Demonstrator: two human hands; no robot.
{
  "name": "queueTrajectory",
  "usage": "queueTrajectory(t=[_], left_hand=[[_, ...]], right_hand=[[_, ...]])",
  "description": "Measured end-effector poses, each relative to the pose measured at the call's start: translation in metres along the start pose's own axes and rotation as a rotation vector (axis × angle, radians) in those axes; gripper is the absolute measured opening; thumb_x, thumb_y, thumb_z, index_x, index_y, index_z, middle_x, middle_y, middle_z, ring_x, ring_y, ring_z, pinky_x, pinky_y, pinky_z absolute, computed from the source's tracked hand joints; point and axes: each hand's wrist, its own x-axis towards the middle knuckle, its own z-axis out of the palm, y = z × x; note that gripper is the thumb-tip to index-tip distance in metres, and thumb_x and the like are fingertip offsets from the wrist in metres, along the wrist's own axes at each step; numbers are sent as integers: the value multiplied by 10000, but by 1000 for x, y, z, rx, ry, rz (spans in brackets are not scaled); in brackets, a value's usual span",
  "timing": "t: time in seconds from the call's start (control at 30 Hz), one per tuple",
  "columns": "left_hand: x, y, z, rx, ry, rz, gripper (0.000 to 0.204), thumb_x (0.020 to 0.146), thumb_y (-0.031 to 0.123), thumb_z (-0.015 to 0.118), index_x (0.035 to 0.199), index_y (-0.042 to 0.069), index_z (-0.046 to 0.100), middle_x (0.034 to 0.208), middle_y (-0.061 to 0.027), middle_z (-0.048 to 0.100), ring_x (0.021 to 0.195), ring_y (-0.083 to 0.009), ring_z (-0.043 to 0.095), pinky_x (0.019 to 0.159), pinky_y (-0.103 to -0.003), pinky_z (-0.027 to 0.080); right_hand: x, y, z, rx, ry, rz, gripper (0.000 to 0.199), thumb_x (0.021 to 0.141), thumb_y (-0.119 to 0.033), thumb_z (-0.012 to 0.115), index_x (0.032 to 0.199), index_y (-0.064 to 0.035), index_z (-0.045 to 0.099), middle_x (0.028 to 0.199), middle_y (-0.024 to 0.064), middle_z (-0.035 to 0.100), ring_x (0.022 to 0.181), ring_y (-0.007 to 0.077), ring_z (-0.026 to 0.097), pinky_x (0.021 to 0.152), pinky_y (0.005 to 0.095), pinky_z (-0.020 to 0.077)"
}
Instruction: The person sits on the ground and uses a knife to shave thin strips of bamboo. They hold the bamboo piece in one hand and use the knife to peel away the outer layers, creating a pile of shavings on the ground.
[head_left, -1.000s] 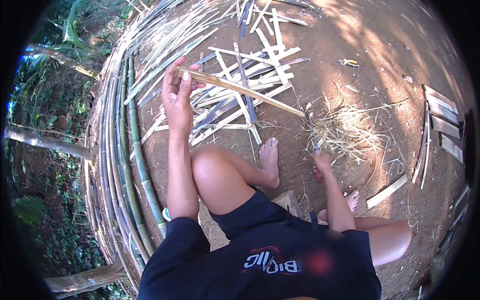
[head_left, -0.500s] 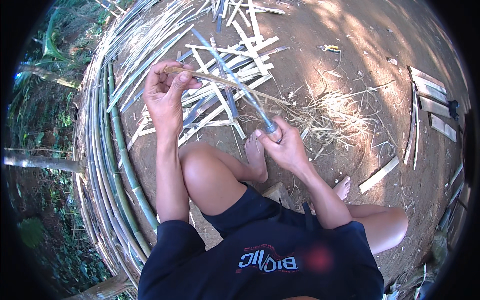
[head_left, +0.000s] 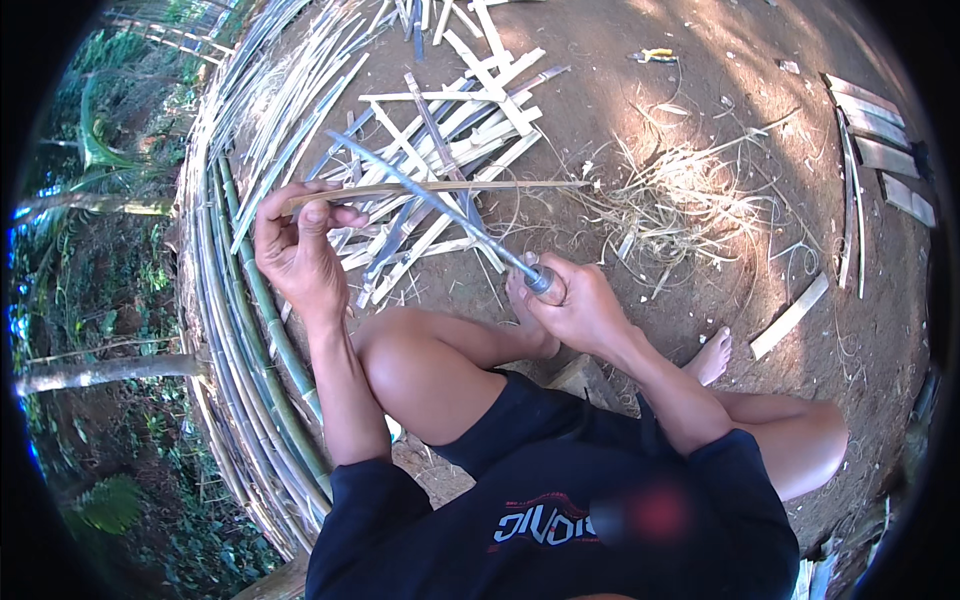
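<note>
My left hand (head_left: 297, 250) pinches the near end of a thin split bamboo strip (head_left: 470, 186), which runs level to the right above the ground. My right hand (head_left: 572, 302) grips the handle of a long knife (head_left: 430, 200). Its blade slants up and left and crosses the strip about midway. I sit on the dirt with my bare knee (head_left: 400, 360) raised between my arms.
A heap of cut bamboo slats (head_left: 455, 130) lies on the ground ahead. Long green and pale bamboo poles (head_left: 235, 330) curve along the left. Fibrous shavings (head_left: 680, 195) are scattered to the right, short boards (head_left: 875, 150) at the far right, a small yellow tool (head_left: 655, 55) beyond.
My right hand left the shavings on the ground, took up the knife and brought its blade up against the strip. The strip has swung from slanting to level.
</note>
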Motion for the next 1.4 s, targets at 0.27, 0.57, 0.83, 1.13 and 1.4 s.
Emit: queueTrajectory(t=[0.27, 0.57, 0.83, 1.13, 1.4], left_hand=[[-4, -3, -11, 59, 5, -2, 247, 920, 153, 640, 1061, -29, 549, 965, -203, 629, 641, -215, 661, 545, -333, 600], [0, -7, -19, 86, 57, 6, 289, 912, 195, 656, 1069, -19, 541, 948, -194, 626, 622, -205, 640, 534, -316, 583], [-1, -14, -29, 72, 21, -2, 285, 911, 218, 653, 1055, -6, 550, 973, -198, 633, 630, -206, 642, 541, -298, 588], [6, -20, -27, 55, 10, 13, 329, 907, 251, 655, 1079, -9, 549, 945, -199, 638, 635, -193, 634, 538, -302, 588], [11, -26, -33, 81, 26, 27, 263, 928, 237, 628, 1065, 23, 562, 959, -175, 650, 639, -172, 621, 554, -291, 557]], right_hand=[[9, 21, -5, -48, 9, 168, 120, 769, -131, 641, 808, -29, 592, 574, 194, 553, 537, 399, 572, 546, 438, 454], [16, 58, -9, -171, 27, 108, 122, 767, -125, 630, 824, -27, 584, 616, 190, 578, 565, 371, 601, 557, 421, 474], [18, 92, -17, -289, 91, 153, 129, 814, -159, 583, 838, -35, 611, 671, 241, 608, 638, 426, 617, 604, 496, 485], [13, 163, -44, -294, 34, 512, 171, 865, -159, 517, 934, -56, 634, 717, 189, 651, 627, 340, 645, 651, 471, 532], [6, 199, -26, -325, 117, 473, 222, 845, -224, 545, 921, -35, 634, 808, 212, 665, 790, 377, 661, 763, 480, 518]])
